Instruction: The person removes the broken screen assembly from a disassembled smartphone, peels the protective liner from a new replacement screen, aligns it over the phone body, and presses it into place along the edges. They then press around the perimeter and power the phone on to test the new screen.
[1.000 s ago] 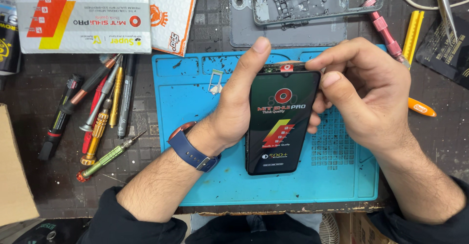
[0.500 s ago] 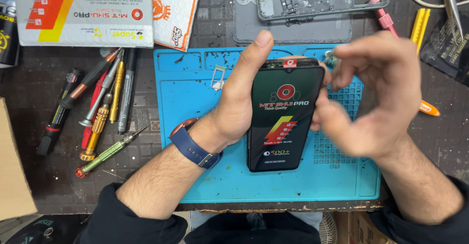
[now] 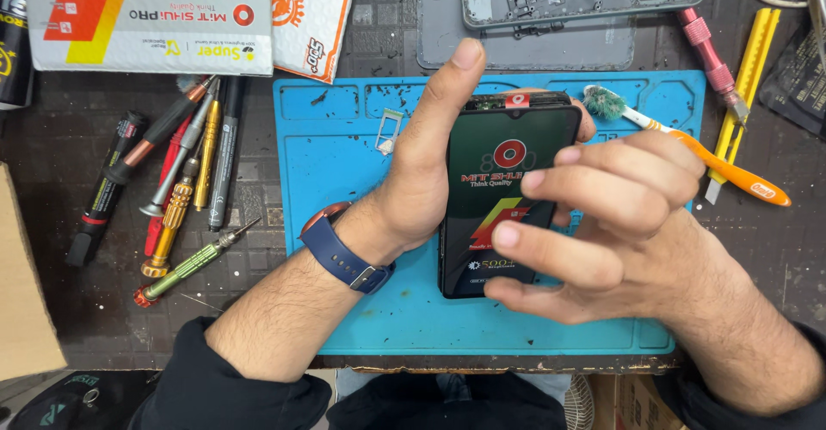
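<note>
My left hand (image 3: 422, 189) grips a black phone screen (image 3: 508, 150) by its left edge, thumb pointing up, and holds it face up over the blue work mat (image 3: 344, 137). A printed protective film covers the glass. My right hand (image 3: 619, 223) lies over the screen's lower right part with fingers spread, the fingertips touching the glass and the thumb at the bottom edge. It holds nothing. A blue wristwatch (image 3: 335, 245) sits on my left wrist.
An orange toothbrush (image 3: 731, 172) lies across the mat's right edge. A small SIM tray (image 3: 389, 129) rests on the mat. Several screwdrivers (image 3: 181, 197) lie to the left. A bare grey phone frame (image 3: 551, 0), flat boxes (image 3: 146, 17), a pink tool (image 3: 705, 51) and a yellow tool (image 3: 748, 77) are at the back.
My right hand has dropped from the screen's top edge to its lower right side and spread its fingers. The toothbrush it covered now shows. My left hand keeps its grip.
</note>
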The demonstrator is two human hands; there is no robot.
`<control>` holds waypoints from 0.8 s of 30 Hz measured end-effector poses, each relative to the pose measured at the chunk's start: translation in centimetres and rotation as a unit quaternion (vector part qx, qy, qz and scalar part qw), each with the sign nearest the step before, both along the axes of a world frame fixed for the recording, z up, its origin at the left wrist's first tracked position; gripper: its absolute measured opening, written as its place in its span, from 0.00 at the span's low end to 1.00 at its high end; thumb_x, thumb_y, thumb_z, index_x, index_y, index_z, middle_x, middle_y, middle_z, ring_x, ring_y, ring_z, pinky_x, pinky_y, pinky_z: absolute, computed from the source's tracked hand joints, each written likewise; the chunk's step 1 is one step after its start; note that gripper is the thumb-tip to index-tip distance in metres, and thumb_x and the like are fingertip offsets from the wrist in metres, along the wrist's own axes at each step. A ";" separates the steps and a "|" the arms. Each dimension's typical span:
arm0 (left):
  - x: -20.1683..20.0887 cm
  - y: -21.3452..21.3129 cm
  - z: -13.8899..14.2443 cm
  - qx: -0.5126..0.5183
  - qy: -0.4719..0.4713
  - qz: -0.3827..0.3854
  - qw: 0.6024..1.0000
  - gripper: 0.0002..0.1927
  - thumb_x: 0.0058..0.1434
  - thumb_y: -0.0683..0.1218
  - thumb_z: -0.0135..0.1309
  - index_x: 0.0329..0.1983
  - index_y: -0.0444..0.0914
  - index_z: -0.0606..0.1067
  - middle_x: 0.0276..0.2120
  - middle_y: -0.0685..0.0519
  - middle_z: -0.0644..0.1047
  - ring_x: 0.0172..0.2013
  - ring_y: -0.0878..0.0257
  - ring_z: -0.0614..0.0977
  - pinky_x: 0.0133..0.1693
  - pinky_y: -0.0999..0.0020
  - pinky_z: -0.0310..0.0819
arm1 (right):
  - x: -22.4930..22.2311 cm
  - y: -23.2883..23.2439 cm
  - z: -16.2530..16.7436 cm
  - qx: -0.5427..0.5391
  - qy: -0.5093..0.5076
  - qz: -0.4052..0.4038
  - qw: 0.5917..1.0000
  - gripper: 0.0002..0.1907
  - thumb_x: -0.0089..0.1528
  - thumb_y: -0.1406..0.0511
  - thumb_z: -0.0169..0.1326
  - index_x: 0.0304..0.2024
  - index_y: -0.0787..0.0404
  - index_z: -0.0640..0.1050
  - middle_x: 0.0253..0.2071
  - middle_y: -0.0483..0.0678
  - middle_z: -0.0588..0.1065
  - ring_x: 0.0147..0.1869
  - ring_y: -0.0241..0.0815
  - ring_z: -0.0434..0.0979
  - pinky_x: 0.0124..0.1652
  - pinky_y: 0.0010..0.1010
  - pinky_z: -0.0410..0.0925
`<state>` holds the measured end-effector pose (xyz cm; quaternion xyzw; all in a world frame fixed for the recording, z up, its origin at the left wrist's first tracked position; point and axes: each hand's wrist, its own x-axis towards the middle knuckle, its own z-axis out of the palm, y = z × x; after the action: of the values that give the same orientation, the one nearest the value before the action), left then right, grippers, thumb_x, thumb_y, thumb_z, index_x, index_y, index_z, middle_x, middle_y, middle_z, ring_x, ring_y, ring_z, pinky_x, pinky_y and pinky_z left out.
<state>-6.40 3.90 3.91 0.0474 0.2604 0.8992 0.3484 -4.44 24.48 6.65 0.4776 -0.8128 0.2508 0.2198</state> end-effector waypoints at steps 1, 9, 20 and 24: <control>0.0 0.0 0.0 0.001 0.006 -0.001 1.000 0.43 0.79 0.71 0.29 0.50 0.27 0.75 0.40 0.44 0.79 0.41 0.58 0.80 0.48 0.65 0.77 | -0.1 0.2 0.0 0.003 -0.007 -0.002 1.000 0.31 0.55 0.44 0.69 0.54 0.38 0.69 0.51 0.42 0.67 0.53 0.46 0.66 0.48 0.42 0.60; -0.2 -0.1 0.8 -0.065 -0.024 -0.007 0.998 0.44 0.73 0.70 0.27 0.55 0.28 0.76 0.39 0.41 0.80 0.41 0.53 0.83 0.49 0.57 0.80 | 0.0 1.9 -0.1 0.020 -0.004 -0.130 0.991 0.32 0.55 0.55 0.71 0.53 0.52 0.67 0.51 0.52 0.62 0.54 0.54 0.60 0.50 0.43 0.62; -0.1 0.0 0.6 -0.039 -0.037 -0.014 0.998 0.44 0.73 0.72 0.30 0.55 0.27 0.75 0.40 0.41 0.80 0.42 0.53 0.83 0.50 0.53 0.83 | 0.3 2.1 0.0 -0.045 -0.029 -0.184 0.981 0.28 0.58 0.56 0.67 0.50 0.63 0.68 0.47 0.55 0.60 0.50 0.52 0.62 0.48 0.42 0.62; 0.0 -0.1 0.5 -0.054 0.002 -0.007 0.999 0.47 0.74 0.73 0.32 0.56 0.25 0.75 0.42 0.39 0.80 0.43 0.52 0.83 0.51 0.53 0.81 | 0.3 1.1 2.8 0.024 0.021 -0.103 0.994 0.16 0.52 0.58 0.67 0.42 0.50 0.80 0.41 0.49 0.61 0.44 0.49 0.61 0.40 0.43 0.58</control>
<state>-6.43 3.78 4.37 0.0315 0.3090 0.8813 0.3561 -4.14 25.62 9.49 0.4013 -0.8587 0.1974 0.2503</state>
